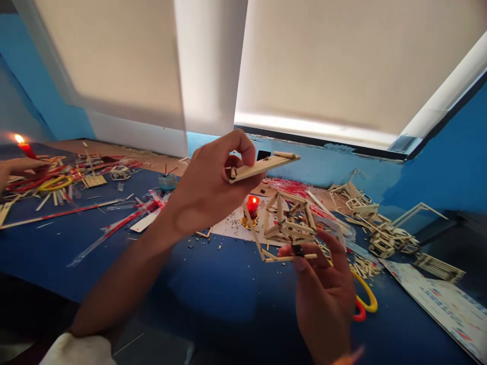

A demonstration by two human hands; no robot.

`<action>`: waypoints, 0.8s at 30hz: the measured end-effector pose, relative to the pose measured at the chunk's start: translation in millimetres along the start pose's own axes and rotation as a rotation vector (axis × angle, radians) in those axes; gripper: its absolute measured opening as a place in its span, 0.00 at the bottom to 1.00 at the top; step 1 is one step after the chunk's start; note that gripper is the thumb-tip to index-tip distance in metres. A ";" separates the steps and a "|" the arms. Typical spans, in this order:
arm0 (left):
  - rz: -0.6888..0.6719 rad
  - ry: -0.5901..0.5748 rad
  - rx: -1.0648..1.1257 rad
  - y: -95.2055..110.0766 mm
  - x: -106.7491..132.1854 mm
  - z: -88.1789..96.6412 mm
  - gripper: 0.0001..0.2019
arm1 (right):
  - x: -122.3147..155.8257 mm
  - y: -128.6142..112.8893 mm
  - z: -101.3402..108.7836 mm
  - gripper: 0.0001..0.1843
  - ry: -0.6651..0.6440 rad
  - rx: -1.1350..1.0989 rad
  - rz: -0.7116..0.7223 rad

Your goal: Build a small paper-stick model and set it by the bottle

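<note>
My left hand is raised, its fingers closed on a small flat panel of thin wooden sticks. A short stick lies across each end of the panel. Lower and to the right, my right hand pinches a small open frame of wooden sticks at a dark lump near its base. From that frame a long stick slants up to the left. Panel and frame are held apart. Behind the frame a lit red candle stands in a small golden holder.
At the right lie several stick structures, loose short sticks, scissors with yellow and red handles and a printed sheet. At the left, another person's hand is near a second lit candle, plastic strips and a small jar.
</note>
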State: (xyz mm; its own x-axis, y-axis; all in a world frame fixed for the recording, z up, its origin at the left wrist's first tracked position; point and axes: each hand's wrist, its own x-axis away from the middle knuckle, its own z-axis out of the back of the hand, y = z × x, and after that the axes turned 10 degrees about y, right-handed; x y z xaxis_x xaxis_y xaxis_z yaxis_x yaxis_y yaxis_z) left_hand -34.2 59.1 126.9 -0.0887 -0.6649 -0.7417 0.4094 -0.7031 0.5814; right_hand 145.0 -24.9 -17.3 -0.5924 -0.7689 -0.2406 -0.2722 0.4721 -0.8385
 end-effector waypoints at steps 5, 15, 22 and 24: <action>0.126 0.091 0.174 -8.7 23.6 2.5 0.15 | -18.6 -17.2 4.8 0.26 -0.019 0.060 0.033; 0.281 0.087 0.358 -14.4 69.4 -1.6 0.21 | -37.8 -34.7 11.6 0.23 -0.056 0.143 -0.045; 0.388 0.026 0.499 -20.4 84.5 1.2 0.30 | -44.8 -33.7 12.0 0.21 -0.061 0.040 -0.162; 0.395 0.027 0.506 -19.4 86.9 1.7 0.31 | -44.0 -29.1 13.1 0.20 -0.062 0.017 -0.197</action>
State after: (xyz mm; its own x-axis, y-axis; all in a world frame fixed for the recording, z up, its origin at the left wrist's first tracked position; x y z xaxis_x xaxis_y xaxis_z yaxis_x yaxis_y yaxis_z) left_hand -51.5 14.6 51.7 0.0073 -0.8963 -0.4435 -0.0728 -0.4428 0.8937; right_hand 188.9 -10.5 11.3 -0.4813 -0.8708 -0.1003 -0.3653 0.3034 -0.8801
